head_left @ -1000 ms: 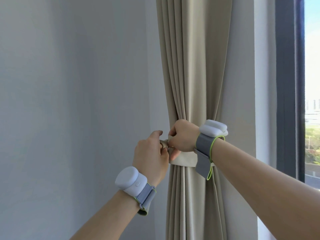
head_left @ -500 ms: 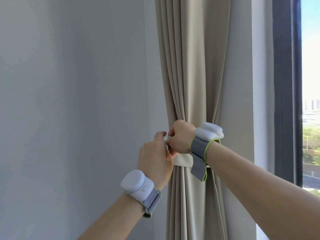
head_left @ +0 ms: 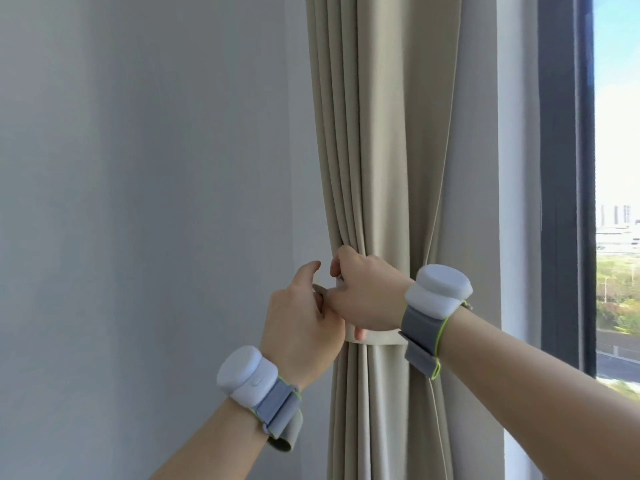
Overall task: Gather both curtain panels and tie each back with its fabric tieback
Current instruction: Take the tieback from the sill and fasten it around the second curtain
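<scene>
Since a moment ago both hands have stayed close together at the curtain's left edge, and the left hand has come up a little toward the right one.

The curtain panel hangs in the middle of the frame, pulled into one tight bunch. The fabric tieback is a pale band wrapped around the bunch, just below the hands. The right hand sits over the band, its fingers curled and pinching the tieback's end at the left side of the curtain. The left hand is just beside it and touching it. The left hand's fingers are curled in too, and a small bit of cloth shows between the two hands, so it looks like it pinches the tieback as well. What the ends hook on to is hidden behind the hands.

To the left is a plain wall. On the right edge of the frame is a dark window frame.

This panel looks gathered and wrapped, so it is nearly done; only the fastening seems left. The other panel is not in view, so I cannot tell if it is tied.
</scene>
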{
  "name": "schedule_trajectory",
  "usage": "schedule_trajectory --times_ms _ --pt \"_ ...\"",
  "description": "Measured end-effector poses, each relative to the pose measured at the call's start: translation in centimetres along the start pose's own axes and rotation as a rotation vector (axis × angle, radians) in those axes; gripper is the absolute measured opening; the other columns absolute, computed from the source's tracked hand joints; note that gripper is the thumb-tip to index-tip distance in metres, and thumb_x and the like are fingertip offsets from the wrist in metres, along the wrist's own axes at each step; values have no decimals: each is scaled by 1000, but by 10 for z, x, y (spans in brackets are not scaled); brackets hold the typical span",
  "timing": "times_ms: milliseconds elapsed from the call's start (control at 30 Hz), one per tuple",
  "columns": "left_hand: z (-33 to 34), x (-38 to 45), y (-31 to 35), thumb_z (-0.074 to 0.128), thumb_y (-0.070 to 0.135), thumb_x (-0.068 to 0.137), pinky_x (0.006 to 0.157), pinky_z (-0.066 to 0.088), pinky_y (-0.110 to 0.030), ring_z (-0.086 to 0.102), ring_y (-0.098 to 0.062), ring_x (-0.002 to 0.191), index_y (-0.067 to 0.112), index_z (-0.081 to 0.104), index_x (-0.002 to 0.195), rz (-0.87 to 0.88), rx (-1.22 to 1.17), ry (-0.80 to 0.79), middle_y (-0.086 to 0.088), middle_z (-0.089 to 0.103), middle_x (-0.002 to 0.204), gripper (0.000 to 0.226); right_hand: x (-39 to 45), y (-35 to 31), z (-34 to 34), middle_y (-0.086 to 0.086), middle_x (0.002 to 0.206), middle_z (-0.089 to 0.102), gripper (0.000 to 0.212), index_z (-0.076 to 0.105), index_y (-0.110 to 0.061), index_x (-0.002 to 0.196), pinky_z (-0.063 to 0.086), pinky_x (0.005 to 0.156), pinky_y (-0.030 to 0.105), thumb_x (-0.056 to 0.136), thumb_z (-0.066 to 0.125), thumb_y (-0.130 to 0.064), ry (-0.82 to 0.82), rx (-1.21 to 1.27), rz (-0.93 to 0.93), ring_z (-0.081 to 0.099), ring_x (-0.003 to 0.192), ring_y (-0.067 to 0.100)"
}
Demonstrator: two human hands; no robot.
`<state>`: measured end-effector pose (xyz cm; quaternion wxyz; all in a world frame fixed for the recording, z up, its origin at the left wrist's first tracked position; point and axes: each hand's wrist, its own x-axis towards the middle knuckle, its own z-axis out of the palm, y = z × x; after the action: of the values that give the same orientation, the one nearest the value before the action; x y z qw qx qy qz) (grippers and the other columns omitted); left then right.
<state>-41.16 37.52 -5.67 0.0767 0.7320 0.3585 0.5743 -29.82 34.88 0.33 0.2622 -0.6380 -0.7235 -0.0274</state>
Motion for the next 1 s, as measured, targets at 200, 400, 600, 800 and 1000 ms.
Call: schedule_trajectory --times_ms 200,400,600,800,1000 --pt "3 2 -8 46 11 91 70 62 -46 71 -34 82 17 63 115 -240 -655 -74 -20 72 90 30 -22 15 -14 5 96 61 25 40 -19 109 57 62 39 92 51 -34 19 -24 -95 67 66 27" --pt "20 9 -9 56 52 86 59 50 -16 67 -16 71 32 57 106 134 -431 -288 -4 57 94 29 -27 29 -13 8 88 68 27 33 -19 104 61 65 44 87 52 -13 11 36 -216 67 68 22" --pt "39 25 -16 65 55 80 53 41 -30 52 -17 53 20 48 64 275 -235 -168 -2 50 76 42 -33 53 -32 -1 71 72 27 43 -20 100 60 63 36 78 58 -17 -28 17 -191 69 58 14" --pt "35 35 -17 65 66 73 45 26 -22 30 -7 45 20 34 52 242 -126 -146 7 29 45 60 -28 96 -68 13 74 68 2 62 -9 72 47 59 22 74 61 -9 -256 -128 -94 65 49 12" --pt "34 37 -15 58 76 70 50 37 -30 45 -16 49 22 40 60 153 -47 -167 7 40 47 58 -29 121 -63 0 84 73 19 78 -15 81 48 73 26 73 67 -2 -112 302 -266 62 72 8"
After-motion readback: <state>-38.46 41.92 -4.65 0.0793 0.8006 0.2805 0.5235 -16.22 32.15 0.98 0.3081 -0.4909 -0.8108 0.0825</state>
